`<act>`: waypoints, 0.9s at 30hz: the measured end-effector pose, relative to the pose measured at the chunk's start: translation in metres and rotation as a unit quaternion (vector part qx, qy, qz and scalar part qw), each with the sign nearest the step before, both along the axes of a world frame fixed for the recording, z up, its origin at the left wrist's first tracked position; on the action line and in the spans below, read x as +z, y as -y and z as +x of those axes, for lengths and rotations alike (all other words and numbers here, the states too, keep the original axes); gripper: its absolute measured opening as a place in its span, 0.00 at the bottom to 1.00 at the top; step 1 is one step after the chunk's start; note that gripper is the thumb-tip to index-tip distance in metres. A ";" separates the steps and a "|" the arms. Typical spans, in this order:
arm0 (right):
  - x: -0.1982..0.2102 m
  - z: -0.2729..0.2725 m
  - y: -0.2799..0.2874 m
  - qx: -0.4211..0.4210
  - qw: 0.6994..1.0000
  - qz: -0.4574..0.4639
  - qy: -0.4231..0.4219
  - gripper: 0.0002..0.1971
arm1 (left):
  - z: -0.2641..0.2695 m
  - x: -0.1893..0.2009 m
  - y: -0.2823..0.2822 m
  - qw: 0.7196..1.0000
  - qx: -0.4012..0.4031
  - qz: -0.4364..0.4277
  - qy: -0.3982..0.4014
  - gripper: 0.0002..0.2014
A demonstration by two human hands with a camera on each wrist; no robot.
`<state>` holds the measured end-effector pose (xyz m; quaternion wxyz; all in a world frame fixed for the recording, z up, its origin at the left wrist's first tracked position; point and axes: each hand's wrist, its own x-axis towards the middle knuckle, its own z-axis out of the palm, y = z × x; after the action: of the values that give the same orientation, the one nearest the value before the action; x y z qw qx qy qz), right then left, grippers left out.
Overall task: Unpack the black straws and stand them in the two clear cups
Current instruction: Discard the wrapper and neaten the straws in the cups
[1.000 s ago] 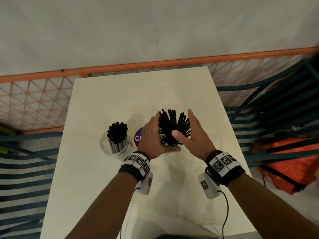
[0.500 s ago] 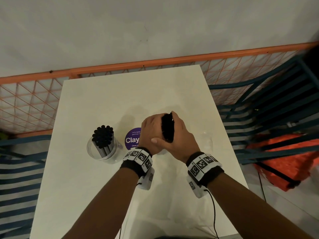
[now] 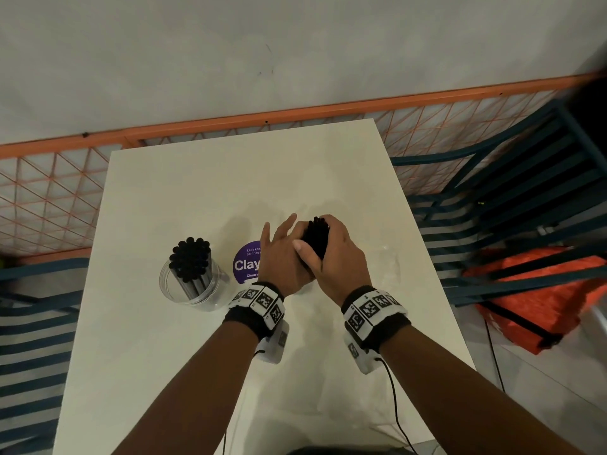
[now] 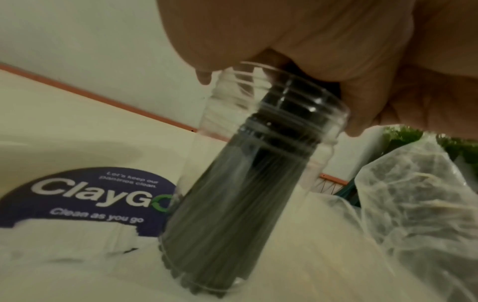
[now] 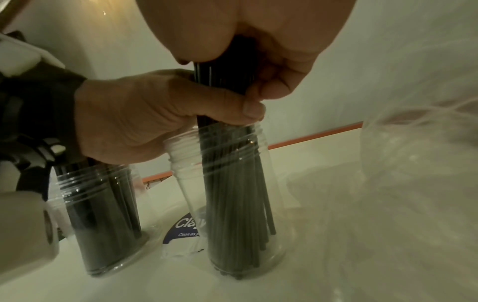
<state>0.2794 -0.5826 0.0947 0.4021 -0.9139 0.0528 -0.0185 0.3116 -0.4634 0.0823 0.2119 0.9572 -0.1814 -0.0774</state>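
On the white table (image 3: 203,192) a clear cup (image 3: 192,277) at the left holds upright black straws (image 3: 190,254). A second clear cup (image 5: 232,204) stands under my hands, hidden in the head view, and more black straws (image 5: 232,214) stand inside it. My right hand (image 3: 317,244) grips the top of that bundle (image 3: 317,231) from above. Beside it, my left hand (image 3: 279,251) has its fingers straight and spread. In the right wrist view the left thumb (image 5: 248,110) lies across the bundle just above the cup's rim. The second cup (image 4: 245,183) leans in the left wrist view.
A crumpled clear plastic wrapper (image 4: 413,204) lies right of the second cup. A purple round sticker (image 3: 246,264) sits between the cups. An orange mesh fence (image 3: 49,198) runs behind the table, blue slatted chairs (image 3: 509,192) flank it, and an orange bag (image 3: 532,290) lies at right.
A second ago the straws fanned out between both open hands. The hands then closed round them into a tight bundle. Now the left fingers have spread away while the right hand keeps its grip.
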 end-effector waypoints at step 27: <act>0.000 0.008 0.000 0.118 0.978 -0.160 0.070 0.35 | 0.005 -0.015 -0.013 1.000 -0.002 0.017 -0.005 0.38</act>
<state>0.2873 -0.5822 0.0947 0.2528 -0.9626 -0.0875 -0.0424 0.3167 -0.4508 0.0677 0.1965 0.9599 -0.1808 -0.0858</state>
